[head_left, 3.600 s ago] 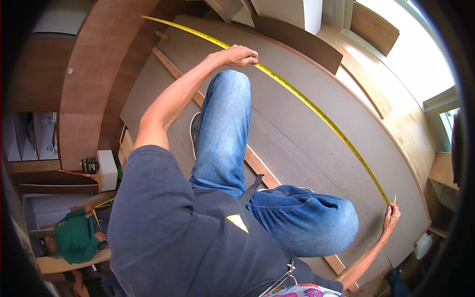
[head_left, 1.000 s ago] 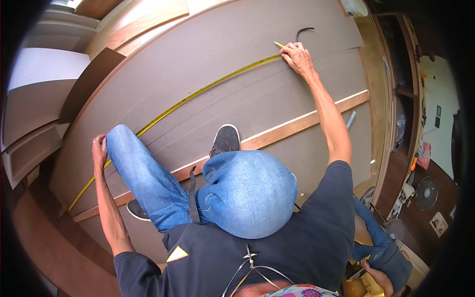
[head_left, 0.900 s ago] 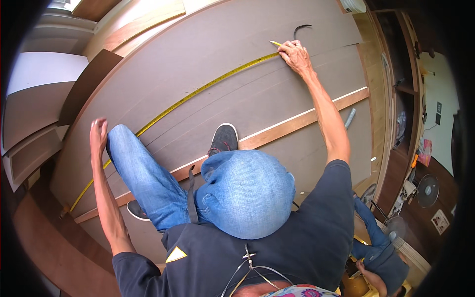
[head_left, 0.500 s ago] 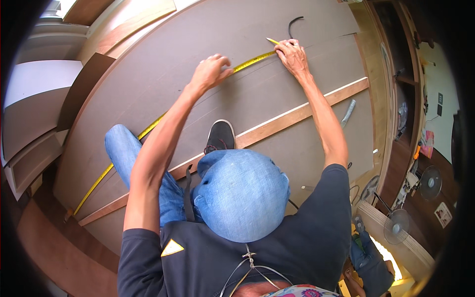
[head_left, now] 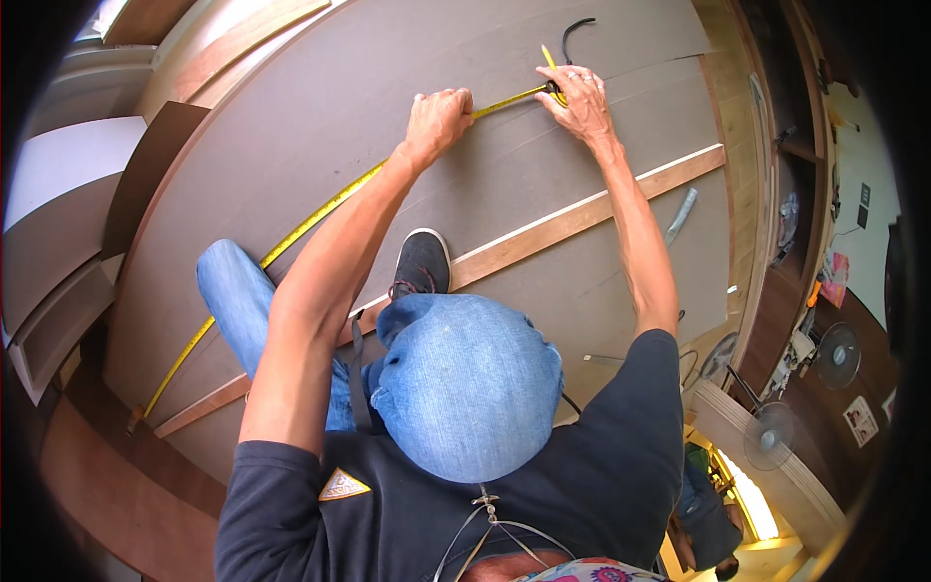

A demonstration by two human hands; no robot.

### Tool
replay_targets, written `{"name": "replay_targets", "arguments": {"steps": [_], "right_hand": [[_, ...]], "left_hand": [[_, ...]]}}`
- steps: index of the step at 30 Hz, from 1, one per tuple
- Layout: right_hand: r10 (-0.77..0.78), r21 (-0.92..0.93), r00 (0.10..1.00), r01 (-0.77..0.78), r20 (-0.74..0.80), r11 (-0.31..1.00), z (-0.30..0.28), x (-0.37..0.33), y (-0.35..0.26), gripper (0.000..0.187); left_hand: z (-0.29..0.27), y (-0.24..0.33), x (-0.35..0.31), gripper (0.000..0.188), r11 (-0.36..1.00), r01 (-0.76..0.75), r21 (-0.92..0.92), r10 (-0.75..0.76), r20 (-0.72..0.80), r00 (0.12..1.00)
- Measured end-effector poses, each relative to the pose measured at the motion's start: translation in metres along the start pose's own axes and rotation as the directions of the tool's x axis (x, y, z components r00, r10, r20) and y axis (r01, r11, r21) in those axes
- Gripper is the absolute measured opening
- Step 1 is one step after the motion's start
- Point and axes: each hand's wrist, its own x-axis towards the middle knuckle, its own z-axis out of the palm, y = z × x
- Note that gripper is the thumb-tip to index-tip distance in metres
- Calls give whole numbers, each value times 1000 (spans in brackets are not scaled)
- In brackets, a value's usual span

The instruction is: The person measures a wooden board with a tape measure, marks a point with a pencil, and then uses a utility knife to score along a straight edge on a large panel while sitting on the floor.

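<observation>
Pressing down on a yellow tape measure (head_left: 330, 206): left hand (head_left: 438, 118), fingers curled, knuckles up, pinning the tape to the grey board (head_left: 291, 126) near its far edge. Right hand (head_left: 580, 95), just beside, fingers bent, grips a pencil (head_left: 549, 64) at the tape. Tape runs diagonally to the board's near-left corner.

The left hand (head_left: 438, 121) has left the far end of the yellow tape measure (head_left: 320, 209). It now presses the tape close to the right hand (head_left: 580, 97).
</observation>
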Motion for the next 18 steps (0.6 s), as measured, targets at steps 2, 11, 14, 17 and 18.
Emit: {"name": "replay_targets", "arguments": {"steps": [2,11,14,17,18], "right_hand": [[28,63,1000,-28,-9,998,-7,3,0,54],[310,438,951,-283,10,853,-31,8,-9,27],[319,674,931,-352,179,650,-30,4,-23,26],[249,685,930,-368,270,629,-28,4,-32,20],[231,700,935,-354,268,621,-24,3,-31,18]], "left_hand": [[-5,-7,3,17,996,-22,-90,25,25,999],[-5,-12,7,13,995,-22,-95,26,39,999],[-2,-12,7,14,996,-25,-80,27,24,999],[-3,-10,7,15,997,-14,-82,16,27,999],[-3,-10,7,16,996,-10,-85,12,30,999]]}}
